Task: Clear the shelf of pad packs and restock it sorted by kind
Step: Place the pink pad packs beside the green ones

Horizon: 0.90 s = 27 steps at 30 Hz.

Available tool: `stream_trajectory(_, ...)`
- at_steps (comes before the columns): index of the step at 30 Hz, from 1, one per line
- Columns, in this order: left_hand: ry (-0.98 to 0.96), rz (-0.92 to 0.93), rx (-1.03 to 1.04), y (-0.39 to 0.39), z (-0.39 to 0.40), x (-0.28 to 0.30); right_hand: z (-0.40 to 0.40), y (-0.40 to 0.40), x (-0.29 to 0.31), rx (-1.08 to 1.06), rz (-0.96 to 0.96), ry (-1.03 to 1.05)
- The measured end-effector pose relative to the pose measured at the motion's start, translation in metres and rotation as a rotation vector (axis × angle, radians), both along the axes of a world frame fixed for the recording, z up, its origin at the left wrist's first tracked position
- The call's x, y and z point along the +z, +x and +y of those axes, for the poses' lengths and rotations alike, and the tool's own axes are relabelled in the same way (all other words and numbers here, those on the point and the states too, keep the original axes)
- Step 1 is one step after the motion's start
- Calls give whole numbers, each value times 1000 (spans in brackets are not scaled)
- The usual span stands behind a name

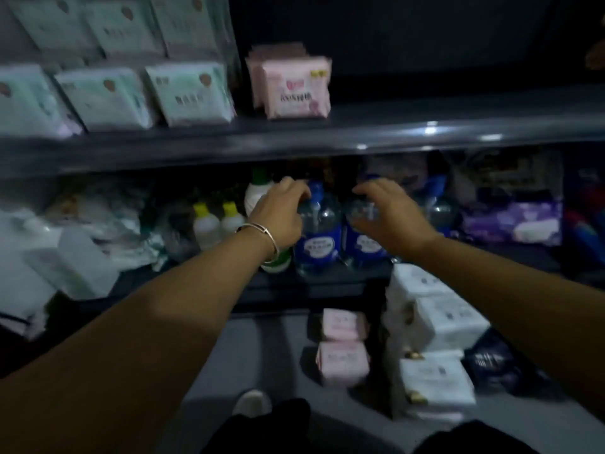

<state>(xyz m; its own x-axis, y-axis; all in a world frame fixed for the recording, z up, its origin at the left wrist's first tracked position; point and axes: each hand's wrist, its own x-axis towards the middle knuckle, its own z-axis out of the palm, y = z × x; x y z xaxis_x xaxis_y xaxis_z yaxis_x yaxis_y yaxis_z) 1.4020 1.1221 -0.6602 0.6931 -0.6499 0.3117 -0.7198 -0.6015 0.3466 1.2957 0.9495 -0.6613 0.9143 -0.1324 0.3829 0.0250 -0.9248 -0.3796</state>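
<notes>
On the dark shelf [425,126], several pale green pad packs [190,93] stand in rows at the left, with a small row of pink pad packs [294,86] beside them. The shelf to the right of the pink packs is bare. On the floor lie two pink packs [342,362], a stack of white packs [438,319] and a dark blue pack [491,362]. My left hand [278,214] and my right hand [389,214] reach forward below the shelf edge, in front of the bottles. Their fingers are curled and apart and hold nothing.
The lower shelf holds clear bottles with blue labels [319,240], small white bottles with yellow caps [204,224], a purple pack [514,221] at the right and white packets [72,257] at the left. My shoe [252,403] shows on the grey floor.
</notes>
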Motion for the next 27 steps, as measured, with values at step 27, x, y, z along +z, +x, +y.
stream_trajectory(27, 557, 321, -170, -19, -49, -302, 48, -22, -301, -31, 1008, -372)
